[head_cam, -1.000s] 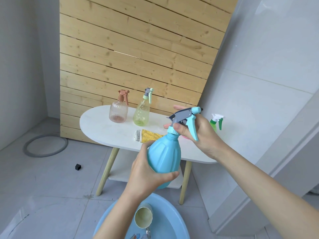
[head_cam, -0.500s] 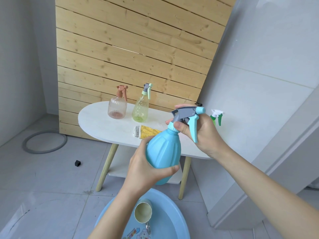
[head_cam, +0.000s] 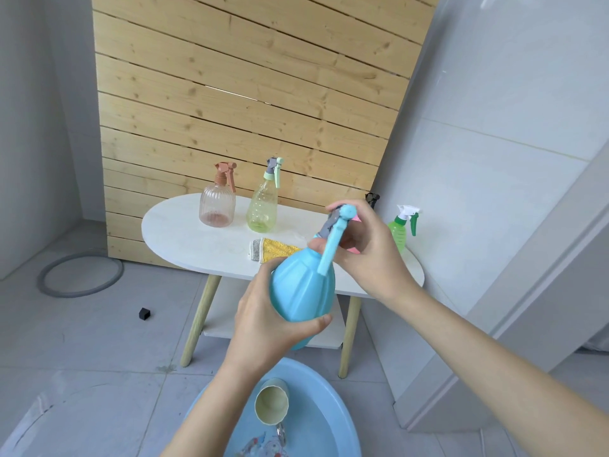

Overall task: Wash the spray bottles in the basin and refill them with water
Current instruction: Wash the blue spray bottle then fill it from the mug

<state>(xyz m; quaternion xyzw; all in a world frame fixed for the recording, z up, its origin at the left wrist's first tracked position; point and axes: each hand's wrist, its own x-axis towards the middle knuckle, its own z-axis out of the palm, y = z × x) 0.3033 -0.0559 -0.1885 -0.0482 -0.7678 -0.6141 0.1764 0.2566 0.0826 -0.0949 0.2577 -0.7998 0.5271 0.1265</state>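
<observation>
Round blue plastic spray bottle (head_cam: 301, 291) up in the air, over the light blue plastic basin (head_cam: 333, 410) on the floor, in front of the white oval table (head_cam: 184, 232). Held round its fat belly by the left hand (head_cam: 273, 321), fingers and thumb curled snug on it. Grey and blue spray top (head_cam: 333, 225) gripped at the neck by the right hand (head_cam: 372, 255), fingers wrapped close.

Looks light, maybe empty; cannot see inside. Hard and smooth, so likely slippery when wet. Best to hold the belly firm and turn at the neck ring, not tug the thin trigger.

On the table: pink ribbed plastic bottle (head_cam: 217, 206), clear yellow plastic bottle (head_cam: 262, 206), small green plastic bottle (head_cam: 397, 232).
</observation>
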